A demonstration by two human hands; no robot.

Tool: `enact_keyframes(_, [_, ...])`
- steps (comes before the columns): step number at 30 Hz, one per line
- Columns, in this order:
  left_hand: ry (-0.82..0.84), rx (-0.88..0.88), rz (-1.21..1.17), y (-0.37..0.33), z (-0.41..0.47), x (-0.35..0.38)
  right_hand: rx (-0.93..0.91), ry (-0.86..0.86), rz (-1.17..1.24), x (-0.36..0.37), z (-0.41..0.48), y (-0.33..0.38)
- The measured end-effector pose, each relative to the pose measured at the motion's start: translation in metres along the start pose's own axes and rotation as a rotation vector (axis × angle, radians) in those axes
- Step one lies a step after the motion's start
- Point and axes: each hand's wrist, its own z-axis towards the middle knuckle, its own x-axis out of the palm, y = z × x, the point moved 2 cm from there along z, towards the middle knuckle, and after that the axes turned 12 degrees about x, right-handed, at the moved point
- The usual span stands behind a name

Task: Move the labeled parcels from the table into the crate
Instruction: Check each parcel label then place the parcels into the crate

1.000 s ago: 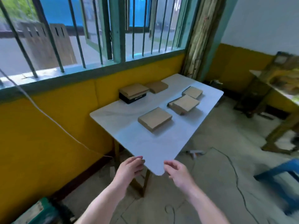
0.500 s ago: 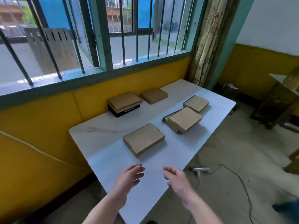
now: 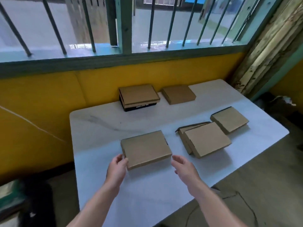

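Observation:
Several flat brown cardboard parcels lie on a white table [image 3: 101, 122]. The nearest parcel [image 3: 146, 149] sits in front of me. My left hand [image 3: 117, 169] touches its near left corner with relaxed fingers. My right hand [image 3: 184, 167] hovers open just off its near right corner, apart from it. To the right lies a stack of two parcels [image 3: 207, 139], and beyond it a single parcel [image 3: 229, 119]. At the back, a parcel on a black box [image 3: 138, 95] stands beside another parcel [image 3: 178, 94]. No labels show on the tops. No crate is clearly in view.
A yellow wall and a barred window run behind the table. A green object [image 3: 9, 194] and a dark shape sit on the floor at the lower left. Bare concrete floor with a cable lies to the right of the table.
I have stepped closer to the table. Both hands moved forward over the tabletop to the nearest parcel; the left now touches its corner.

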Motion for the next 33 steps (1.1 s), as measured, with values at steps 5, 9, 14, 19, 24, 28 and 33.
enact_keyframes(5, [-0.071, -0.103, 0.054, 0.006, 0.0, 0.015, -0.058, 0.043, -0.088, -0.007, 0.053, 0.028])
enact_keyframes(9, [-0.145, -0.142, 0.085, -0.001, -0.009, 0.031, -0.039, 0.139, -0.169, -0.009, 0.084, 0.044])
enact_keyframes(14, [-0.224, -0.202, 0.006, -0.015, -0.02, 0.056, -0.033, 0.27, -0.225, -0.014, 0.099, 0.055])
enact_keyframes(19, [-0.262, -0.163, -0.033, -0.022, -0.04, 0.068, -0.095, 0.344, -0.18, -0.029, 0.102, 0.056])
enact_keyframes(24, [-0.396, -0.002, -0.219, -0.037, -0.051, 0.066, -0.182, 0.374, 0.05, -0.042, 0.098, 0.071])
enact_keyframes(28, [-0.438, 0.094, -0.399, -0.047, -0.057, 0.062, -0.112, 0.476, 0.3, -0.051, 0.093, 0.081])
enact_keyframes(33, [-0.444, 0.201, -0.443, -0.068, -0.065, 0.058, -0.091, 0.578, 0.53, -0.057, 0.079, 0.081])
